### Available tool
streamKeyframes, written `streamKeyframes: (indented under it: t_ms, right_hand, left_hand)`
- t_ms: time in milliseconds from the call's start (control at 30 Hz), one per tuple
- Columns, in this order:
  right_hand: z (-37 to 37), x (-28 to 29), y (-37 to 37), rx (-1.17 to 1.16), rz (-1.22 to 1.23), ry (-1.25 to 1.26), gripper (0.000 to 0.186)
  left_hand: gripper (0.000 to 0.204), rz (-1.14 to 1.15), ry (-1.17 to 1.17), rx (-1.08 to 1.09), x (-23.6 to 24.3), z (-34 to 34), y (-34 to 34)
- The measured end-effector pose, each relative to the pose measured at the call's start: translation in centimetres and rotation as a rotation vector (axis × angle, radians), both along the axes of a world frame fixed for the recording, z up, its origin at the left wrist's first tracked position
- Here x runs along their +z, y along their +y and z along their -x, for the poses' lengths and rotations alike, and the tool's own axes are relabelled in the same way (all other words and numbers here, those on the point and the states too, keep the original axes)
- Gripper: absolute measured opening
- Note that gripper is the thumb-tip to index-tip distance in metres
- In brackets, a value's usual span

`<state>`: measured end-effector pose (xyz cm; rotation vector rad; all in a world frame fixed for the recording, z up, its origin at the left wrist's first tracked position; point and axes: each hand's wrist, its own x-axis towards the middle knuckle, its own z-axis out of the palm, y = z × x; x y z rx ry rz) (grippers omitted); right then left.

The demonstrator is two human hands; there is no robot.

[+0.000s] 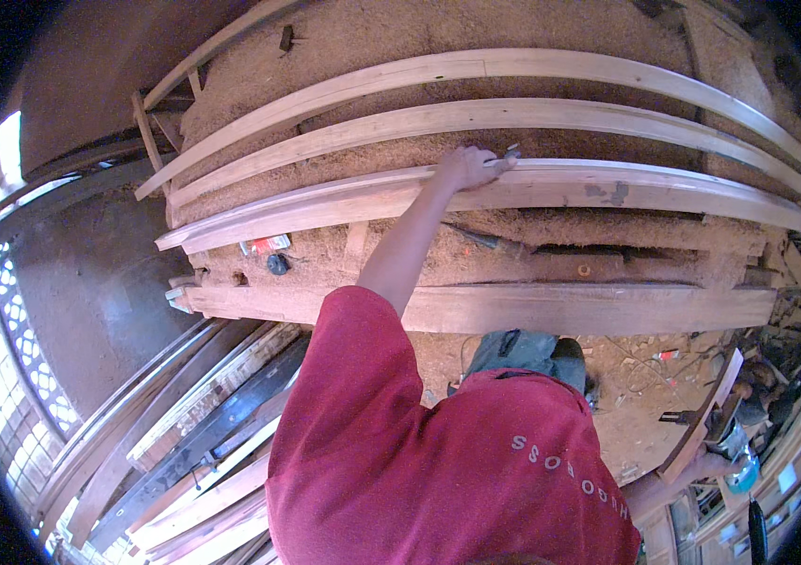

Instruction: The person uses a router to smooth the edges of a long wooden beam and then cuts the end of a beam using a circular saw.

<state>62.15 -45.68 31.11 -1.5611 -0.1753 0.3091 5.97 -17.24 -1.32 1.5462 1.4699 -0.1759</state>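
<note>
My left hand (473, 169) reaches out to the top edge of a long pale beam (570, 186), fingers closed round a small thin item (513, 151) that I cannot make out. Two more long beams (551, 66) (551, 111) lie parallel beyond it, over sawdust. At the lower right my right hand (706, 464) grips a teal power tool (739, 461), partly hidden, with a short board (706, 414) just above it. A dark long tool (485, 240), a black round object (278, 265) and a red-white package (259, 246) lie on the sawdust nearer me.
A thick board (589, 306) crosses just in front of me. Stacked planks (193, 433) lie at lower left beside a grey floor (108, 273) and a window grille (19, 348). Wood offcuts (800, 282) pile up at the right. Cables (640, 358) run over the sawdust-covered ground.
</note>
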Motion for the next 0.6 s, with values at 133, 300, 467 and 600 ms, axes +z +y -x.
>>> streamKeyframes:
  t_ms: [133, 300, 467, 600]
  right_hand:
    - [-0.1, 0.4, -0.2, 0.005, -0.016, 0.009, 0.051]
    - [0.0, 0.6, 0.3, 0.004, -0.009, 0.006, 0.051]
    - [0.2, 0.6, -0.2, -0.006, -0.01, 0.022, 0.051]
    - [0.3, 0.8, 0.4, 0.015, 0.003, 0.024, 0.052]
  left_hand:
    - [0.09, 0.001, 0.008, 0.006, 0.1, -0.5, 0.7]
    - [0.078, -0.219, 0.074, 0.103, 1.8, -1.1, -3.0]
    - [0.075, -0.405, 0.041, 0.181, 1.9, -2.2, -6.1]
    - [0.08, -0.316, 0.047, 0.119, 2.4, -1.4, -4.4]
